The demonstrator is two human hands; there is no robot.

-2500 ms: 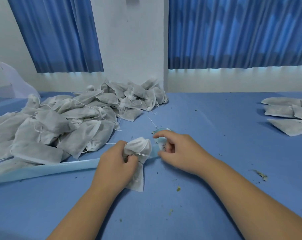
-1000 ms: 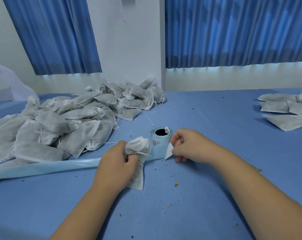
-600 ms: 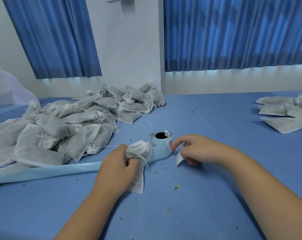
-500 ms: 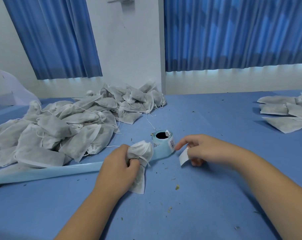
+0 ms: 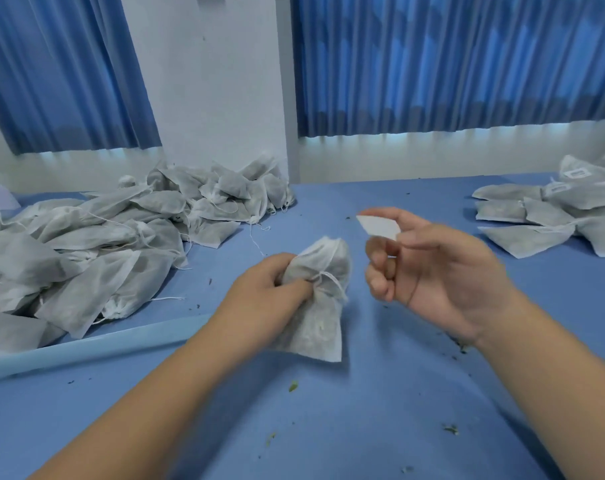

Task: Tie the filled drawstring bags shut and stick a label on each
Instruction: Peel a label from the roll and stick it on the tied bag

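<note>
Two heaps of bags lie on the worktop (image 5: pixel 380 393): a large pile (image 5: pixel 103 244) at the left and a smaller stack (image 5: pixel 553 216), some of it labelled, at the far right. Between them one tied bag (image 5: pixel 323 306) is gripped at its cinched neck by the left hand (image 5: pixel 263 299), with its long axis running away from the viewer. A white label (image 5: pixel 379 226) is pinched in the fingers of the right hand (image 5: pixel 439 268), just right of and above the bag's top. A short move leftward and downward is judged to be needed.

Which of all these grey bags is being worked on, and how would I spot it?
Look at the blue table, between the big heap on the left and the smaller stack on the right. The bag is alone in the middle, its tied neck gripped by the left hand.
</note>
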